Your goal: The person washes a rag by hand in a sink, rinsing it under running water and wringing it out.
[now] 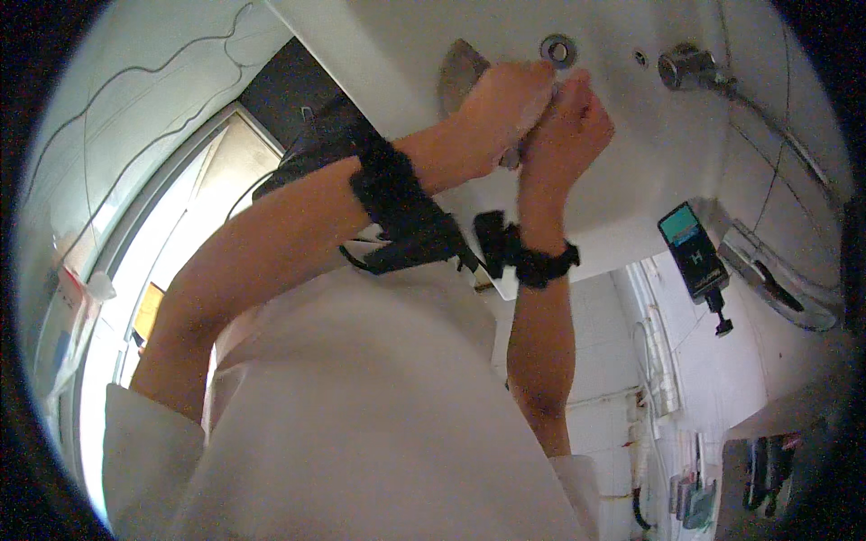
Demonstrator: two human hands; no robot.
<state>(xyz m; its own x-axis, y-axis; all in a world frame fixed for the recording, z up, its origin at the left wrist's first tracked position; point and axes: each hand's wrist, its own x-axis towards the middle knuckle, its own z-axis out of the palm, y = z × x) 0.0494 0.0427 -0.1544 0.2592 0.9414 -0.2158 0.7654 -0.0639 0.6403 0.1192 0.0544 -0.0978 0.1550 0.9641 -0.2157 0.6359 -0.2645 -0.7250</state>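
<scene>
Over a white basin [626,162], my two bare hands are closed and pressed together. My left hand [504,101] is shut around a grey-brown piece of what looks like cloth [460,76], which fans out past its far side. Against its fingers lies my right hand [568,125], its fingers curled and bunched. A small grey bit of the same material shows between the two palms; most of it is hidden. Just beyond the fingertips is the round metal drain [558,51]. Black straps [399,203] wrap my left forearm, and a black band [541,260] circles my right wrist.
Right of the drain is a chrome tap fitting [687,67] with a hose. A black device with a lit screen [693,250] rests beside a metal dish-like holder [775,277]. Thin cables [142,69] run along the left wall, above a bright window or doorway [176,223].
</scene>
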